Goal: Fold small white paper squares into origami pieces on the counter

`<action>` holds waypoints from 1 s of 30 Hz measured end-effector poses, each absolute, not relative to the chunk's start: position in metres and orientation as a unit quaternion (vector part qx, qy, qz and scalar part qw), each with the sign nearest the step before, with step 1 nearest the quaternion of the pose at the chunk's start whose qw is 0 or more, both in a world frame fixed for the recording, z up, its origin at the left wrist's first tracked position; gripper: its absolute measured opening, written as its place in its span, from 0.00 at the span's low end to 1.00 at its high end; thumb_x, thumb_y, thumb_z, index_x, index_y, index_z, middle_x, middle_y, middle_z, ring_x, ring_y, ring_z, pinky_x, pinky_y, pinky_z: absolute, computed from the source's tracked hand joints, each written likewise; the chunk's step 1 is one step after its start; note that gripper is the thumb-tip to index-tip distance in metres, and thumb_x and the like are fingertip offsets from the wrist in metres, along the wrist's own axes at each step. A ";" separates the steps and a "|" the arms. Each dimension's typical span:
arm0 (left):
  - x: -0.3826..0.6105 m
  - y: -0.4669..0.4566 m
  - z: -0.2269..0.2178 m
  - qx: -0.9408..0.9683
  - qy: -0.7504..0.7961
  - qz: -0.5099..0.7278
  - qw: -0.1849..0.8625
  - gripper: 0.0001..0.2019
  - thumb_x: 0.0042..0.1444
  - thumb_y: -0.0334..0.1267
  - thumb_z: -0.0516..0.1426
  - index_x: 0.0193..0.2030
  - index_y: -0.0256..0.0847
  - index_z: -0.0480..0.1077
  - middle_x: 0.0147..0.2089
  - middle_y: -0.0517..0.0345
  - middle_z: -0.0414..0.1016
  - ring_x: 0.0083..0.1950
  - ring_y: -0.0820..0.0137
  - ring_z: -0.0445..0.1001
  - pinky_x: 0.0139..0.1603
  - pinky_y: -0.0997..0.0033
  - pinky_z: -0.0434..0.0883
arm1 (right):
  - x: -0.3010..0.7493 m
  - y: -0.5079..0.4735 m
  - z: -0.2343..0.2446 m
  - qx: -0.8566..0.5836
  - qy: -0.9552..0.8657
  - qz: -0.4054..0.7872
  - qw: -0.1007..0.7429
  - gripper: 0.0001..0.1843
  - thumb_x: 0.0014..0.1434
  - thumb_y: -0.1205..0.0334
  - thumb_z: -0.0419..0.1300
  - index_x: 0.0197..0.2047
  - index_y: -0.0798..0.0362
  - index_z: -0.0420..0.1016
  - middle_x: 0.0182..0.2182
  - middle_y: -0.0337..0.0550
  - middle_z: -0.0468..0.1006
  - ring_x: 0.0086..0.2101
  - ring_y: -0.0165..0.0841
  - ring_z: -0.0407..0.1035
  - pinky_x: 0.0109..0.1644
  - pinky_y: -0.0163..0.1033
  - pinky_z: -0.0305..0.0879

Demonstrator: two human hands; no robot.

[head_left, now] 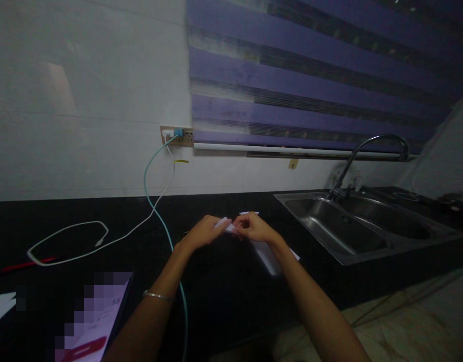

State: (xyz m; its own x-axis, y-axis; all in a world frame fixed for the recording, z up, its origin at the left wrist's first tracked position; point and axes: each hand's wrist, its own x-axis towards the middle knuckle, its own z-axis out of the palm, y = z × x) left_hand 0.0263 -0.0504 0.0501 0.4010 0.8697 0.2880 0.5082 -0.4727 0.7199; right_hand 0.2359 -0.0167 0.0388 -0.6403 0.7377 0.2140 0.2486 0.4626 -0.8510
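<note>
Both my hands meet over the black countertop (223, 286) at the middle of the view. My left hand (203, 232) is closed, pinching one end of a small folded white paper (226, 224). My right hand (254, 227) is closed on the other end of the same paper, fingers curled in. Under my right wrist a larger white sheet (268, 255) lies flat on the counter, partly hidden by the forearm. A thin bangle (158, 296) sits on my left wrist.
A steel double sink (361, 229) with a curved tap (370, 151) is at the right. A white cable (71, 241) and a teal cable (156, 201) run from a wall socket (176, 134). A booklet (99, 322) lies at bottom left. Purple blinds (310, 75) hang above.
</note>
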 end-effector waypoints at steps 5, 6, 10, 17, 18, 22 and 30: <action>0.027 -0.044 0.048 0.759 0.466 0.372 0.260 0.30 0.59 0.58 0.45 0.23 0.35 0.71 0.21 0.57 0.68 0.23 0.71 0.64 0.25 0.73 0.56 | 0.232 -0.022 0.048 -0.290 -0.744 0.481 0.363 0.14 0.54 0.55 0.63 0.38 0.55 0.67 0.23 0.38 0.75 0.21 0.27 0.69 0.25 0.31 0.66; 0.026 -0.042 0.047 0.749 0.475 0.382 0.258 0.30 0.59 0.59 0.45 0.22 0.35 0.70 0.20 0.57 0.68 0.22 0.71 0.64 0.24 0.73 0.56 | 0.231 -0.023 0.050 -0.283 -0.731 0.494 0.376 0.16 0.55 0.53 0.62 0.39 0.54 0.64 0.24 0.38 0.75 0.21 0.28 0.70 0.25 0.32 0.67; 0.027 -0.035 0.045 0.711 0.510 0.412 0.253 0.31 0.59 0.61 0.44 0.22 0.36 0.69 0.19 0.57 0.67 0.20 0.71 0.64 0.23 0.72 0.57 | 0.228 -0.029 0.054 -0.271 -0.720 0.489 0.411 0.17 0.57 0.50 0.60 0.40 0.51 0.61 0.28 0.38 0.75 0.26 0.29 0.72 0.31 0.35 0.70; 0.029 -0.029 0.040 0.690 0.522 0.436 0.246 0.32 0.58 0.62 0.44 0.20 0.36 0.68 0.17 0.57 0.67 0.20 0.70 0.64 0.23 0.72 0.56 | 0.224 -0.033 0.053 -0.289 -0.753 0.393 0.442 0.16 0.54 0.54 0.64 0.41 0.51 0.64 0.32 0.39 0.73 0.32 0.30 0.70 0.36 0.35 0.68; 0.029 -0.029 0.040 0.689 0.521 0.436 0.251 0.32 0.58 0.62 0.45 0.20 0.35 0.69 0.17 0.57 0.67 0.20 0.70 0.65 0.23 0.72 0.56 | 0.224 -0.032 0.053 -0.293 -0.755 0.384 0.443 0.15 0.56 0.53 0.63 0.41 0.51 0.66 0.31 0.39 0.73 0.31 0.30 0.70 0.36 0.36 0.68; 0.029 -0.029 0.039 0.700 0.505 0.433 0.262 0.31 0.58 0.60 0.45 0.22 0.35 0.71 0.20 0.56 0.70 0.22 0.69 0.66 0.25 0.72 0.58 | 0.226 -0.029 0.052 -0.298 -0.783 0.332 0.433 0.13 0.56 0.53 0.62 0.39 0.54 0.73 0.33 0.43 0.75 0.34 0.33 0.71 0.38 0.38 0.68; 0.029 -0.043 0.051 0.708 0.470 0.401 0.343 0.25 0.52 0.58 0.54 0.33 0.33 0.75 0.28 0.54 0.75 0.28 0.68 0.70 0.28 0.73 0.62 | 0.228 -0.030 0.054 -0.304 -0.798 0.307 0.420 0.13 0.61 0.53 0.56 0.37 0.54 0.75 0.30 0.43 0.76 0.31 0.33 0.70 0.37 0.38 0.66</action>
State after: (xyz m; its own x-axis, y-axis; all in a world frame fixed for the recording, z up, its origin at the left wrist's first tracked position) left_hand 0.0287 -0.0427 0.0509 0.2367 0.9400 0.2458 0.3903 -0.3237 0.8619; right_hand 0.2282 -0.0300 0.0544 -0.4621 0.7434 0.4835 0.2282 0.6265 -0.7452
